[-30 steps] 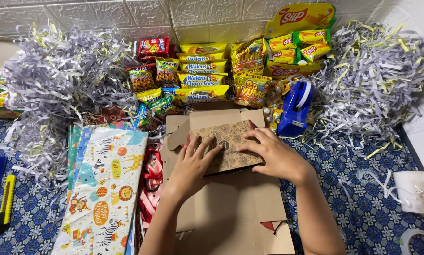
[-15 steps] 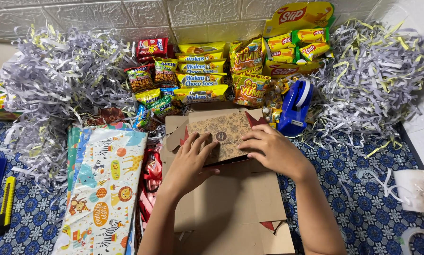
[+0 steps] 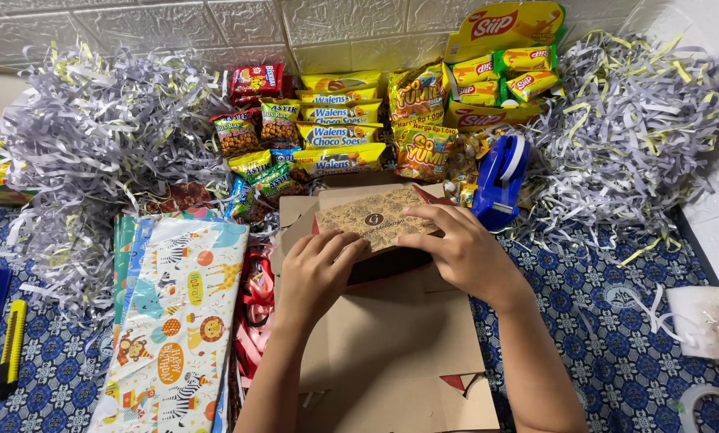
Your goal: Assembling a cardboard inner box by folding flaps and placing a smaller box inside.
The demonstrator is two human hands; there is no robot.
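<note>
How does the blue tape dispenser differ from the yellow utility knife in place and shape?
The blue tape dispenser stands right of the patterned box, near the right hand; the yellow utility knife lies far left, away from both hands. The dispenser is bulky and rounded; the knife is slim and flat. Neither is held.

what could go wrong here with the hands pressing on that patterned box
The patterned box sits on loose cardboard flaps and both the left hand and right hand press on its near edge, so it might slide or tip toward the snack packets. The blue tape dispenser stands right beside the right hand and may get knocked. Shredded paper lies close and could get caught under a flap.
</note>
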